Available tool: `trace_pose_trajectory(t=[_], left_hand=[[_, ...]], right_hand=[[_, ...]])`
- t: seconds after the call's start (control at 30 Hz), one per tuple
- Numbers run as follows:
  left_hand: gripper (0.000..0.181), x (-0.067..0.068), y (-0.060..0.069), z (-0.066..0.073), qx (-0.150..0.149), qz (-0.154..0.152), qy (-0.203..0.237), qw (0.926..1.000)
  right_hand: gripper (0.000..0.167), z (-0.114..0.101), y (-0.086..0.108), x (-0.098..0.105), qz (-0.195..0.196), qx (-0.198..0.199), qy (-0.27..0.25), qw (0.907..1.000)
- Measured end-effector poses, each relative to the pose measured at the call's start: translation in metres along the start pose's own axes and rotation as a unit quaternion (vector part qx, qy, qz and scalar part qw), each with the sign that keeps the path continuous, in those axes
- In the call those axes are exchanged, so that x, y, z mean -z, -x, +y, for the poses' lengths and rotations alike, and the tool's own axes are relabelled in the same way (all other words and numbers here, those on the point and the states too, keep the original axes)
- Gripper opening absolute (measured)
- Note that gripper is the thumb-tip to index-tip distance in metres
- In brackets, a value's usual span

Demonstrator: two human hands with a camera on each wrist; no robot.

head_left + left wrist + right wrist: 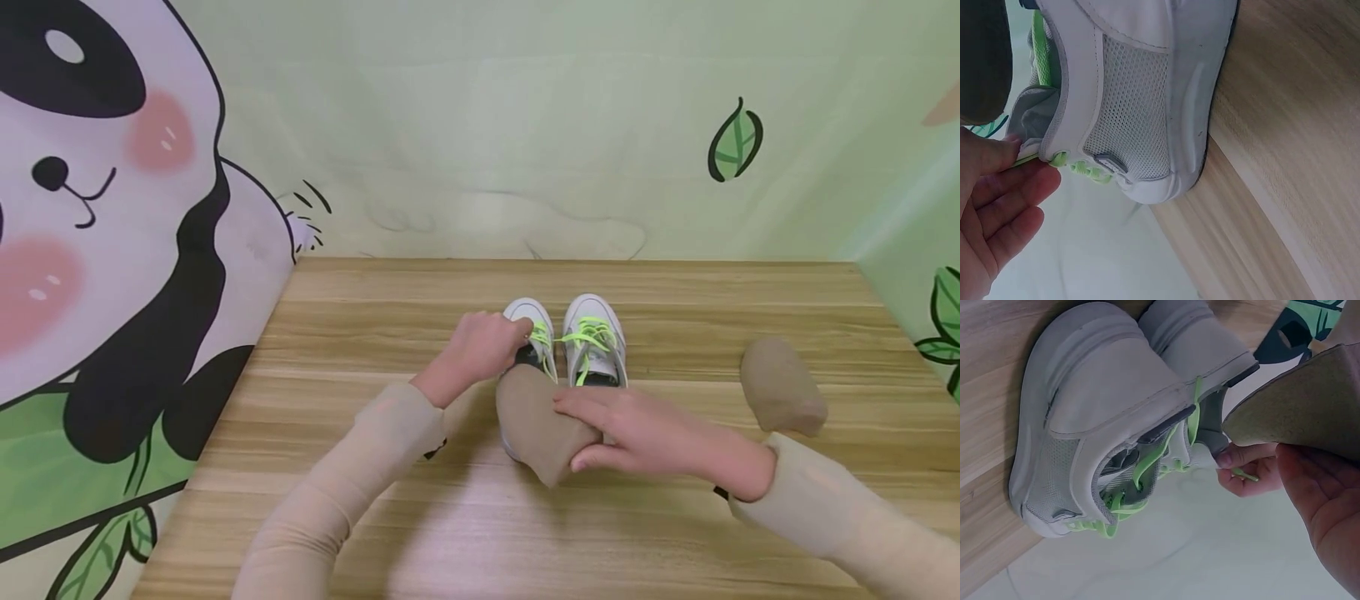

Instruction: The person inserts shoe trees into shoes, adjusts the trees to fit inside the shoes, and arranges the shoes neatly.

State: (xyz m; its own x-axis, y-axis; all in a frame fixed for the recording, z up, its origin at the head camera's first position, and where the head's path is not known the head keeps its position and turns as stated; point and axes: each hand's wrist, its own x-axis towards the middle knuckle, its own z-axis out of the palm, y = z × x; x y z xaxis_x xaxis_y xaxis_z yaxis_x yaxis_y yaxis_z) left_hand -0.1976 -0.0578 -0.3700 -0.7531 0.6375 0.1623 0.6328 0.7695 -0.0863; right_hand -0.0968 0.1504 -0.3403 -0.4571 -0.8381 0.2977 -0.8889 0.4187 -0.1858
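Two white sneakers with bright green laces stand side by side on the wooden floor, toes pointing away. At the left sneaker, my left hand pinches the tongue and a lace between thumb and fingers; the left wrist view shows this pinch on the tongue. My right hand grips the pointed near end of a brown molded shoe insert. That insert is over the left sneaker's opening, and in the right wrist view its lower edge hangs close to the opening. The right sneaker has loose laces.
A second brown insert lies on the floor to the right. Behind the sneakers rises a pale green wall, and a panda picture covers the left wall.
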Motion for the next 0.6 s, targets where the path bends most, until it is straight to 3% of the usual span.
trace_pose_trajectory(t=[0.27, 0.6], left_hand=[[0.015, 0.001, 0.000, 0.000, -0.024, 0.008, -0.015, 0.9996], [0.018, 0.002, 0.001, -0.001, -0.037, 0.020, -0.024, 0.9988]], right_hand=[[0.054, 0.009, -0.005, -0.003, -0.032, -0.033, -0.016, 0.9988], [0.052, 0.009, -0.014, -0.007, -0.043, -0.057, -0.014, 0.9974]])
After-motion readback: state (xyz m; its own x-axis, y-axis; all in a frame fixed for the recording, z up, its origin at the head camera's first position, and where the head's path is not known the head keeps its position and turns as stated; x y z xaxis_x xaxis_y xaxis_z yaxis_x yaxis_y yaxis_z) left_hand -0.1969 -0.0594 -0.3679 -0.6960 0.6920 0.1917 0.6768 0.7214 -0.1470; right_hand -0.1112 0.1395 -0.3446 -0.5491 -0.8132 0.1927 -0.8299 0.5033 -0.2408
